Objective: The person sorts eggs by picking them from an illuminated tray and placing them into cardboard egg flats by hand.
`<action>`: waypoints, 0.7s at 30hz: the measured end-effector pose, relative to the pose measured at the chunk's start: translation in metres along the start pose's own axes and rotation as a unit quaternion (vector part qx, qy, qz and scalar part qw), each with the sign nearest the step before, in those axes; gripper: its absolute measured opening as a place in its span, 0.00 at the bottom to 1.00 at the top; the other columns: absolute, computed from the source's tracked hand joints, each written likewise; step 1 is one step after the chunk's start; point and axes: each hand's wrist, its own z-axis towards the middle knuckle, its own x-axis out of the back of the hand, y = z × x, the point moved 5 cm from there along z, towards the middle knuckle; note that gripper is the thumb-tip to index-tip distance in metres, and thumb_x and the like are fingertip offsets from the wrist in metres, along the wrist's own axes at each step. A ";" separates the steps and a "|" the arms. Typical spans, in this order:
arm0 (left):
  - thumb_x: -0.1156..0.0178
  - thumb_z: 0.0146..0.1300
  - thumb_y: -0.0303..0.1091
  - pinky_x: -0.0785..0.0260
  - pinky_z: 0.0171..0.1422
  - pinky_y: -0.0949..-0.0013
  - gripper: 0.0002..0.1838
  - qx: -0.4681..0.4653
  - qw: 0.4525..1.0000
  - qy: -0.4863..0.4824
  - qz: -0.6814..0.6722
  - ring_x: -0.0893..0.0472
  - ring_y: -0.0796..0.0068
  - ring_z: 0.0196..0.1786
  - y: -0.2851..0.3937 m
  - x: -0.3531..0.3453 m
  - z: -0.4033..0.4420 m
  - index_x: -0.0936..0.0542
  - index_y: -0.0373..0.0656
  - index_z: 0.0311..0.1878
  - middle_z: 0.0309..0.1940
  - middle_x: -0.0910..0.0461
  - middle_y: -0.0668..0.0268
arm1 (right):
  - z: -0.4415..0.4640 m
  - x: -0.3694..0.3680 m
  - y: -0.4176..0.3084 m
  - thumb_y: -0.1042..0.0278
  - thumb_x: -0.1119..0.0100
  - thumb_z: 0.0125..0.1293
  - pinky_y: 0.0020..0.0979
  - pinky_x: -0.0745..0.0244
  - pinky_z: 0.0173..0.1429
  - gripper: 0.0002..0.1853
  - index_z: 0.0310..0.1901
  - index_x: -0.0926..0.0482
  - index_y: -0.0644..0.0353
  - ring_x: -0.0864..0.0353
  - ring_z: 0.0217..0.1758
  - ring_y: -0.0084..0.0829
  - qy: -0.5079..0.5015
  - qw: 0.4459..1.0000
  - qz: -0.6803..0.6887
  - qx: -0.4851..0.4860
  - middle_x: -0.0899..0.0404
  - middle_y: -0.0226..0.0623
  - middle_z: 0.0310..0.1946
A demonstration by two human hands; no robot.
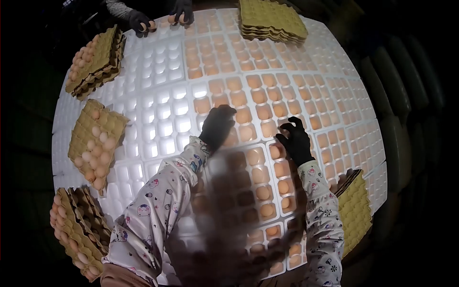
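My left hand point(217, 126), in a black glove, reaches over white plastic trays point(162, 117) with square pockets. Its fingers point down among the eggs, and their tips are mostly hidden, so I cannot tell whether it holds one. To its right is my right hand point(296, 141), also gloved in black. Its thumb and fingers are bent but apart, with nothing visible between them, just above the pockets. Brown eggs point(243, 116) sit singly in the pockets around both hands. An egg point(277, 151) lies just below my right thumb.
Cardboard egg trays carrying eggs point(98, 153) lie along the left side, with a stack of cardboard trays point(98, 64) behind. More stacked cardboard trays point(272, 19) stand at the far edge and the right point(355, 215). Across the table, another person's gloved hands point(181, 12) handle eggs.
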 end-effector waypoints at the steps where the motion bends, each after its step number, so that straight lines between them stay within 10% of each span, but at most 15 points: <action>1: 0.44 0.55 0.31 0.32 0.50 0.62 0.15 0.064 0.996 -0.039 -0.044 0.27 0.58 0.49 0.006 0.009 -0.007 0.27 0.43 0.46 0.46 0.27 0.59 | -0.010 0.003 0.008 0.59 0.39 0.51 0.37 0.27 0.48 0.15 0.39 0.22 0.54 0.24 0.45 0.39 -0.007 0.999 0.008 -0.032 0.32 0.38 0.52; 4: 0.44 0.56 0.33 0.32 0.54 0.62 0.16 0.016 0.999 -0.032 -0.017 0.27 0.57 0.51 0.020 0.044 -0.045 0.27 0.44 0.49 0.53 0.31 0.60 | -0.026 -0.002 0.024 0.66 0.40 0.49 0.37 0.28 0.47 0.08 0.32 0.21 0.56 0.25 0.45 0.40 0.076 0.986 -0.096 0.116 0.27 0.38 0.45; 8: 0.40 0.55 0.31 0.34 0.57 0.63 0.15 0.117 0.980 -0.142 -0.075 0.29 0.64 0.55 0.074 0.177 -0.108 0.25 0.44 0.47 0.58 0.36 0.60 | -0.037 0.001 0.021 0.73 0.45 0.51 0.35 0.30 0.50 0.04 0.30 0.23 0.59 0.26 0.44 0.42 0.125 0.989 0.015 0.083 0.26 0.40 0.41; 12: 0.40 0.57 0.29 0.38 0.60 0.65 0.15 0.168 0.983 -0.062 0.036 0.31 0.62 0.57 0.085 0.320 -0.219 0.25 0.42 0.49 0.56 0.34 0.58 | -0.021 -0.041 -0.014 0.77 0.44 0.57 0.22 0.33 0.33 0.05 0.36 0.26 0.61 0.28 0.32 0.21 0.040 0.984 0.135 0.105 0.27 0.28 0.34; 18: 0.39 0.54 0.27 0.33 0.54 0.68 0.16 0.377 0.898 0.138 0.183 0.27 0.68 0.52 0.102 0.478 -0.409 0.25 0.42 0.47 0.49 0.27 0.64 | -0.082 -0.087 -0.298 0.78 0.41 0.53 0.25 0.30 0.36 0.08 0.37 0.25 0.59 0.24 0.31 0.25 -0.101 0.908 0.245 0.323 0.24 0.32 0.31; 21: 0.40 0.56 0.32 0.32 0.50 0.70 0.17 0.464 0.867 0.181 0.015 0.25 0.71 0.47 0.080 0.509 -0.458 0.25 0.43 0.49 0.45 0.27 0.65 | -0.154 -0.101 -0.437 0.76 0.39 0.53 0.24 0.30 0.38 0.12 0.41 0.23 0.58 0.26 0.31 0.24 -0.254 0.866 0.272 0.335 0.24 0.31 0.32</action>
